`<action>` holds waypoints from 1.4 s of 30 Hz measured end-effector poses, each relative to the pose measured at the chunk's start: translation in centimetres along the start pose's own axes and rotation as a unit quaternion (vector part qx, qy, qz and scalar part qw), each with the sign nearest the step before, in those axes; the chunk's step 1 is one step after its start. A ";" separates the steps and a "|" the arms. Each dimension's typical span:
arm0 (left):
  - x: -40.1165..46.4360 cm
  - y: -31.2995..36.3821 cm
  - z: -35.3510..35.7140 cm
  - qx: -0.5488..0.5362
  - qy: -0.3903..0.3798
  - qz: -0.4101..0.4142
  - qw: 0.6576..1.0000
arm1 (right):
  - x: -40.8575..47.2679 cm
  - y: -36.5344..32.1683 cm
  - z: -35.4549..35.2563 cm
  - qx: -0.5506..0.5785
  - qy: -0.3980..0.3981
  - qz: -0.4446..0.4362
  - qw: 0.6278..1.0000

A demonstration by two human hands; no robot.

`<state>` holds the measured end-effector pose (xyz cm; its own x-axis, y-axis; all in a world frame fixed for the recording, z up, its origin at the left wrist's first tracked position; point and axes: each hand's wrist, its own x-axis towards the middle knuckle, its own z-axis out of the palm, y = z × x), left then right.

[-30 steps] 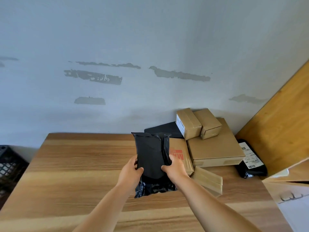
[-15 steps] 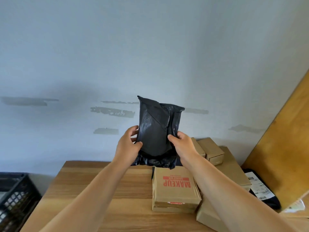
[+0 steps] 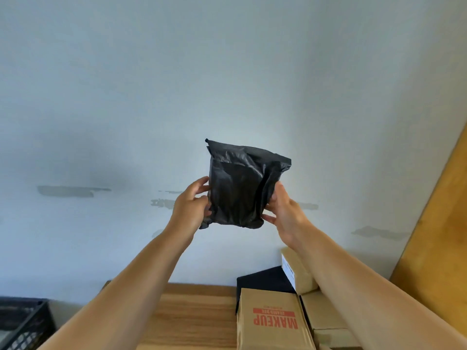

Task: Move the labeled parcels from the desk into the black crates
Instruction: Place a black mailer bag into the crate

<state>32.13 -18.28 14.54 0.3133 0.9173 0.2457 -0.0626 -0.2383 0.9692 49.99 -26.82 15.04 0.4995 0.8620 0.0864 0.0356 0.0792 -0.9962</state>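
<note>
A black plastic mailer bag (image 3: 240,188) is held up in the air in front of the wall, well above the desk. My left hand (image 3: 190,207) grips its left edge and my right hand (image 3: 283,210) grips its right edge. No label shows on the side facing me. A black crate (image 3: 24,322) stands at the lower left, beside the wooden desk (image 3: 192,314).
On the desk's right side lie a brown box printed MAKEUP (image 3: 273,322), a black flat parcel (image 3: 262,279) behind it and more brown cartons (image 3: 298,274), partly hidden by my right arm. A wooden board (image 3: 439,236) leans at the right.
Both hands have lifted the black bag from the desk up to face height in front of the wall. The view has tilted upward.
</note>
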 end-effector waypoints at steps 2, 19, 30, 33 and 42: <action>-0.3 0.6 0.0 -0.048 -0.016 -0.040 0.998 | 0.1 -0.2 -0.1 -0.006 0.009 0.010 1.000; 0.6 0.6 -1.1 -0.117 -0.091 -0.051 0.988 | -0.2 0.0 -3.0 0.109 -0.117 0.100 0.982; 0.3 -0.6 0.5 -0.054 -0.067 0.014 0.996 | -1.0 0.6 -1.0 -0.005 0.029 0.003 1.000; 0.2 -0.7 0.8 -0.047 -0.075 0.017 0.996 | -1.1 0.5 -1.0 -0.007 0.040 0.001 0.999; -0.6 -0.7 1.8 -0.055 -0.104 0.017 0.993 | -1.2 1.0 -1.9 -0.019 0.055 -0.014 0.998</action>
<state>33.71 -19.26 13.68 0.4971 0.8213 0.2799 -0.1757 -0.2207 0.9594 51.07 -28.68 13.94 0.5896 0.7996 0.1140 0.0825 0.0807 -0.9933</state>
